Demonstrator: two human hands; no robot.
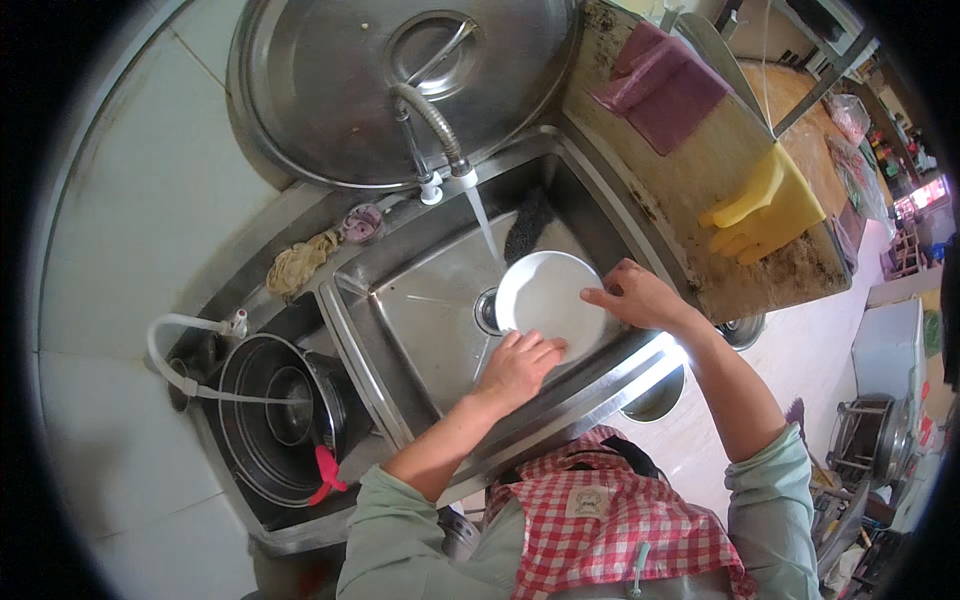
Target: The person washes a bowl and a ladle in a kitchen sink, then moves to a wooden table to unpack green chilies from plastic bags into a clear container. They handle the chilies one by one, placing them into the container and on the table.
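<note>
Tilted over the stainless-steel sink basin [420, 322] is a round white bowl [551, 292], its pale inside facing up. At its right rim, my right hand [641, 294] grips it with the thumb over the edge. My left hand [521, 369] is on the near-left rim, fingertips slightly blurred and reaching over the edge. Water runs from the flexible metal faucet [431, 112] in a stream [484, 225] that falls by the bowl's far-left edge. The bowl partly covers the drain [486, 311]. Behind it lies a dark mesh-like scrubber [527, 229].
A large metal lid [322, 90] leans behind the faucet. To the left, a metal pot [244, 442] stands in the second basin under a white hose [161, 330]. A crumpled cloth [300, 262] lies on the ledge. Yellow rubber gloves [780, 202] and a purple cloth [667, 90] hang at right.
</note>
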